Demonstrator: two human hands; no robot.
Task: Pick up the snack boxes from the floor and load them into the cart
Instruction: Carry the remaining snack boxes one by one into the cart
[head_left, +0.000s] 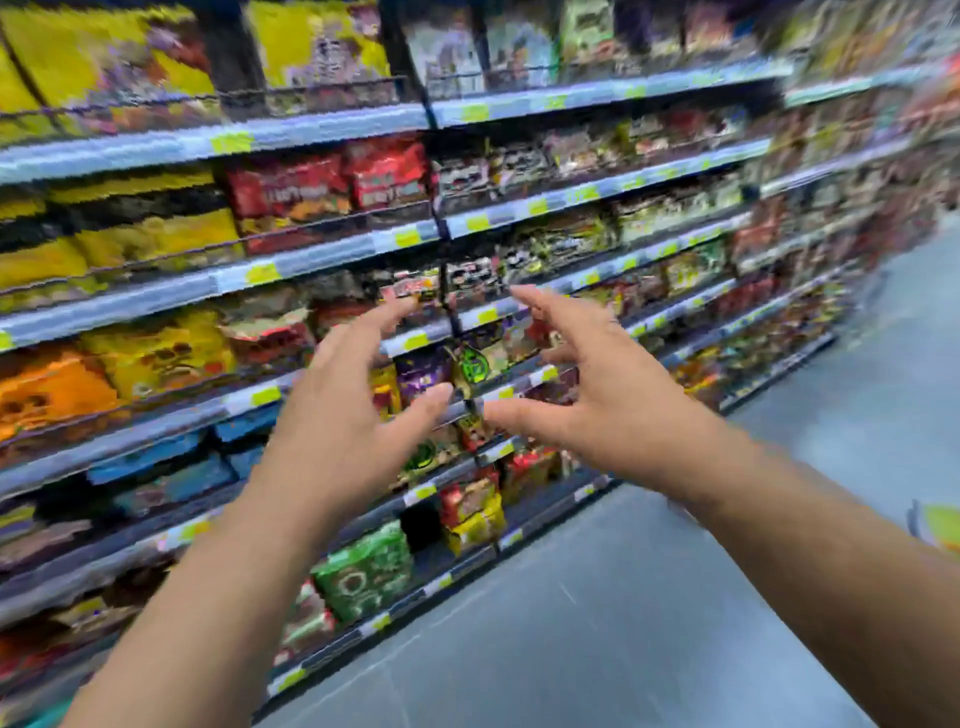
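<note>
We are holding our bare left hand (348, 415) and right hand (608, 400) spread wide and empty before blurred snack-packed shelves (332, 260), seeing neither boxes nor cart, so loading progress cannot be judged.

**Bare arms, nothing worn**

Both forearms are bare to the frame's edge, with no sleeves in sight. The left hand (343, 415) and right hand (613, 410) carry no gloves, rings or watch. Motion blur softens finer detail.

Bright even light, heavy motion blur, blocky smearing
</note>
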